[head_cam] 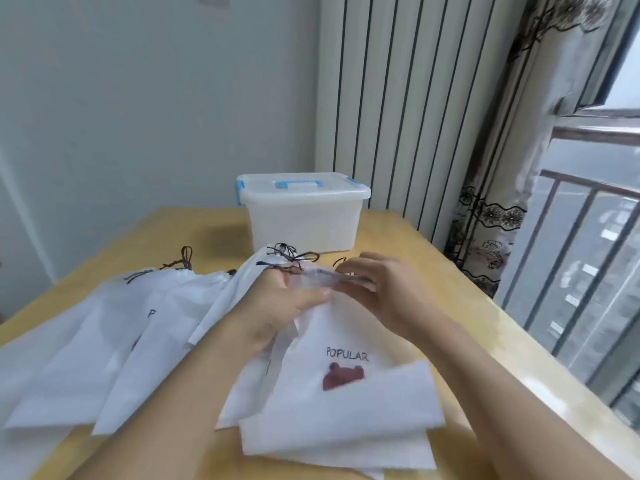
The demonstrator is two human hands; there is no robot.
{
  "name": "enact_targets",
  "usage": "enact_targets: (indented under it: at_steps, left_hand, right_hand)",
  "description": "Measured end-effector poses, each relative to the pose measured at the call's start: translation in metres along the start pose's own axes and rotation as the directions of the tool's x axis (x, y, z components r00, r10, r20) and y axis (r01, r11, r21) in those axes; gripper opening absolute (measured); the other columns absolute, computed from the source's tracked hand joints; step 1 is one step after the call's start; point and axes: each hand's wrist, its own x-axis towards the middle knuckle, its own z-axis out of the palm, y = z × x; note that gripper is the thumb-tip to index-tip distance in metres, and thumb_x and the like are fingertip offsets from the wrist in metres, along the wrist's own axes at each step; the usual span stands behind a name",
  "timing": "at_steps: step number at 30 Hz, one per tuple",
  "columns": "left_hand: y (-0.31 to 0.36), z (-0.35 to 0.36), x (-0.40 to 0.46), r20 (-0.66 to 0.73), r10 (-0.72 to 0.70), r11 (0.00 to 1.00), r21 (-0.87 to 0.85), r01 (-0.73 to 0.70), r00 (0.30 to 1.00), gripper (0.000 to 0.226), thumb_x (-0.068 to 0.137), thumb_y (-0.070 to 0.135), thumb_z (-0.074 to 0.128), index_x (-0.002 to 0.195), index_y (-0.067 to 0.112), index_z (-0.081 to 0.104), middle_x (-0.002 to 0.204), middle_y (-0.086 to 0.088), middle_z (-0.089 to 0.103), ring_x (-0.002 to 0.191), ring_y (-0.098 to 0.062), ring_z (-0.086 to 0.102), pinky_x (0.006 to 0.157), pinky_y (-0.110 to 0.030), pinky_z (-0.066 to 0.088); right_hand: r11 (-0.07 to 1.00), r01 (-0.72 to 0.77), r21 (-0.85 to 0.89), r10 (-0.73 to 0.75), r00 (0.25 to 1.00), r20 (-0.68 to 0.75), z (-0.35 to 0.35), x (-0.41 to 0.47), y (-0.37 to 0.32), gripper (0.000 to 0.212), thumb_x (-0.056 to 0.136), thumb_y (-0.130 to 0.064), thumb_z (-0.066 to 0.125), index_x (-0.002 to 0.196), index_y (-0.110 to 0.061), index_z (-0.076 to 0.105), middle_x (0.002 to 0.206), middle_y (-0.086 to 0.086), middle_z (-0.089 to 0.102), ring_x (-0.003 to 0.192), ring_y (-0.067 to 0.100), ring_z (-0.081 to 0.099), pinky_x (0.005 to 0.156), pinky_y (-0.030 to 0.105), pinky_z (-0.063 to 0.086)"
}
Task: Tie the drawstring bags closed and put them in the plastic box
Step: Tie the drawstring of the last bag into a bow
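While gathered at its neck between both hands, lies flat on the table point(450, 271) with its lower part toward the viewer: a white bag point(332, 344) printed POPULAR above a dark red bear face, a fold of white fabric lying over the bear's lower edge. Bunched and blurred at the top hem. Pinched on the hem's left end by the left hand point(277, 306), thumb laid along the gathered fabric, fingers curled beneath. Gripped on the hem's right end by the right hand point(377, 292), fingers curved over the top; whether cord or only fabric sits in that grip, cannot tell. Directly below both hands, then, the bag's body; directly between them, its neck.

Just beyond the left hand's knuckles, dark brown cords point(287, 258) looped and tangled, seemingly of the bag and of another one under it. Left of the bag, overlapping it and each other, several more white bags point(114, 344) fanned across the table, one with a knotted brown cord point(183, 259) at its top. Beyond the bag, well apart from the hands, near the table's far edge: a translucent box point(304, 220), lid on, blue handle and blue clips. Behind the box, a pale wall and a striped curtain point(398, 98). Right of the bag, past the table edge, a patterned drape and a window with a railing point(571, 271).
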Motion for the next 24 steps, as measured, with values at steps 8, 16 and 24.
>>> enact_targets:
  at_steps: [8,16,24]
  left_hand:
    - [-0.002,-0.005,0.001,-0.29,0.354,0.908,0.336,-0.252,0.889,0.028,0.103,0.024,0.052,0.09,0.019,0.077,0.076,0.012,0.074,0.072,-0.003,0.065,0.068,-0.017,0.044]
    - [0.002,-0.031,0.004,-0.365,0.308,0.727,0.686,0.031,0.879,0.066,0.102,0.052,0.033,0.05,0.011,0.035,0.049,-0.008,0.044,0.056,-0.035,0.044,0.053,-0.038,0.034]
    - [0.02,-0.025,0.003,-0.238,0.001,0.751,-0.642,-0.158,0.971,0.055,0.101,0.059,0.02,0.075,0.017,0.045,0.083,-0.009,0.065,0.088,-0.022,0.066,0.084,-0.035,0.054]
  right_hand:
    - [0.925,-0.249,0.288,0.191,0.958,0.215,-0.002,0.006,0.018,0.025,0.084,-0.042,0.079,0.093,-0.021,0.071,0.062,-0.016,0.051,0.053,0.003,0.045,0.054,0.017,0.031]
    - [0.753,-0.579,0.313,0.468,0.805,0.365,-0.028,0.001,0.04,0.075,0.088,-0.073,0.043,0.065,-0.003,0.034,0.056,0.0,0.023,0.047,0.015,0.018,0.045,0.021,0.019]
    - [-0.307,-0.373,0.876,0.55,0.681,0.483,-0.029,0.007,0.039,0.047,0.099,-0.038,0.056,0.059,-0.021,0.036,0.066,-0.002,0.028,0.054,0.013,0.034,0.058,0.019,0.039]
